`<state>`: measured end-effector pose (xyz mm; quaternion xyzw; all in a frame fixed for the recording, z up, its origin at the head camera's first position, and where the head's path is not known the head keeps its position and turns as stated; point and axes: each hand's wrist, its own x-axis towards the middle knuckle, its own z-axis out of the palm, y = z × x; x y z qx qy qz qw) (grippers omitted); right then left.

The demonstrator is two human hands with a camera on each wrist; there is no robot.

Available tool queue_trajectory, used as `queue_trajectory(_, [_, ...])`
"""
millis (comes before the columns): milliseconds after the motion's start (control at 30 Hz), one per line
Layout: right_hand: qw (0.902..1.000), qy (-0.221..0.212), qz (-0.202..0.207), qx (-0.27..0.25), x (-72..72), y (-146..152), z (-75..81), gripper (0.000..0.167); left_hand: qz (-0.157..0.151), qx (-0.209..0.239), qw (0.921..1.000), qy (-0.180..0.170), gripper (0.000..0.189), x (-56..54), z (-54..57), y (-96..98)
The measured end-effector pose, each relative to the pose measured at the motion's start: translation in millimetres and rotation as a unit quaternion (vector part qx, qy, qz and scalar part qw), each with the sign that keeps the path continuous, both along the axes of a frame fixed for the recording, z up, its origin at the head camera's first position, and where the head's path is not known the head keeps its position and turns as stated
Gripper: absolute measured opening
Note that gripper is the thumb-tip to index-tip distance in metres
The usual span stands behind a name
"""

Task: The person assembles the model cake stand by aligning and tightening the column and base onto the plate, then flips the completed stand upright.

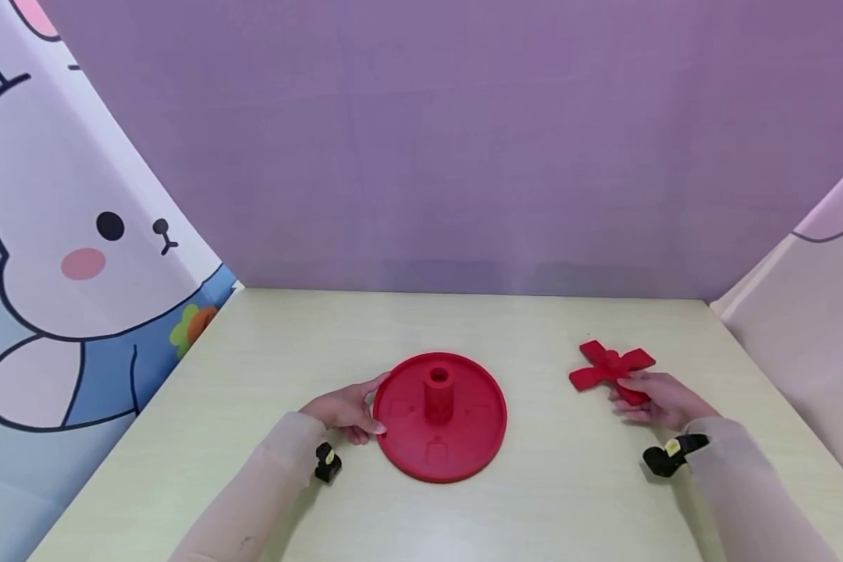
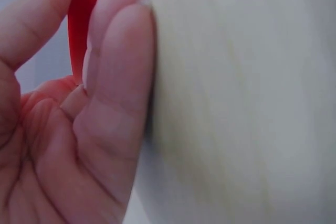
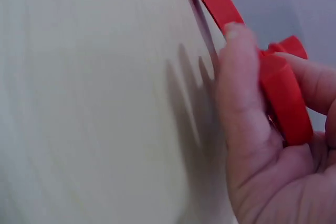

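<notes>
I note pale long sleeves (image 1: 267, 478), left one faintly marked; black wrist cameras (image 1: 663, 463), each with a yellowish patch (image 1: 672, 447).

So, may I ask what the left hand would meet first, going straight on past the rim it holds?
The left hand would probably hit the red post on the red disc; depth is unclear.

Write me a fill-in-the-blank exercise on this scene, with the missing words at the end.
1. The left hand holds the disc, whose colour is ____.
2. The cross has ____ arms.
3. The hand holding the cross is the person's ____.

Missing words: red; four; right.
</notes>
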<state>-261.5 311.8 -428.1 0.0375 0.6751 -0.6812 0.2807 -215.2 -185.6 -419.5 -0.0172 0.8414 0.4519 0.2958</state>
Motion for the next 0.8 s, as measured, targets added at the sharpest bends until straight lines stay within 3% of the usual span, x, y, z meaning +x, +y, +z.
queue_trajectory(167, [0.9999, 0.000, -0.009, -0.013, 3.8, -5.1, 1.5, 0.023, -0.003, 0.001, 1.0000, 0.000, 0.092, 0.6, 0.6, -0.4])
queue_trajectory(300, [0.9967, -0.017, -0.013, -0.078, 7.7, -7.7, 5.3, 0.023, -0.007, -0.002, 1.0000, 0.002, 0.092, 0.6, 2.2, -0.4])
queue_trajectory(433, [0.9843, -0.044, -0.006, -0.171, 11.2, -9.5, 6.3, 0.040, -0.006, -0.005, 1.0000, 0.003, 0.093, -0.3, 3.7, 0.0])
queue_trajectory(533, [0.9725, -0.060, -0.008, -0.225, 13.9, -11.1, 3.8, 0.043, -0.001, -0.005, 1.0000, -0.001, 0.093, -0.7, 2.3, 0.4])
queue_trajectory(667, [0.9629, -0.066, -0.009, -0.262, 16.6, -13.7, -1.6, 0.037, 0.002, -0.005, 1.0000, -0.001, 0.092, -0.6, -0.2, 0.7])
queue_trajectory(800, [0.9527, -0.057, 0.021, -0.298, 17.4, -16.7, -4.2, 0.043, -0.001, -0.007, 1.0000, 0.003, 0.093, 0.4, 0.3, 0.6])
